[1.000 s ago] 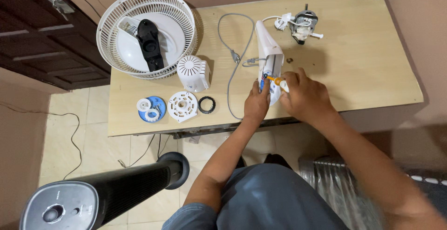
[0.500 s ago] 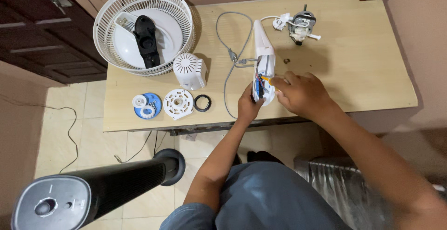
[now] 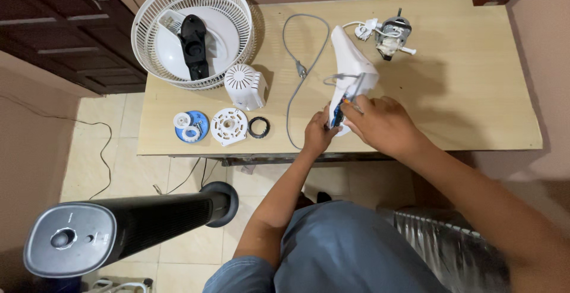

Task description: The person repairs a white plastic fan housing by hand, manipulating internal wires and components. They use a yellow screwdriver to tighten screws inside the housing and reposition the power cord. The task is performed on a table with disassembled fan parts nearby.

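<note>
The fingers of the left hand (image 3: 319, 134) are curled around the near end of a long white plastic fan housing (image 3: 350, 70), gripping it where its open underside shows a blue circuit board and coloured wires. The fingers of the right hand (image 3: 383, 124) are bunched together on the same end from the other side, pressed against the housing's edge; whether they pinch a small part there cannot be told. The housing lies on the light wooden worktop (image 3: 475, 91), near its front edge, its narrow end pointing away from the person.

A grey power cord (image 3: 295, 67) loops from the housing across the worktop. Beyond the housing's far tip sits a small metal electric motor (image 3: 392, 33) with white wires. To the left lie a black rubber ring (image 3: 259, 127), a white round perforated plastic disc (image 3: 229, 126), a blue disc carrying white plastic caps (image 3: 190, 127), and a white ribbed motor cover (image 3: 244, 86). A white wire fan grille (image 3: 193, 32) holding a black part rests at the worktop's far left corner. A black tower fan (image 3: 119, 230) lies on the tiled floor below.
</note>
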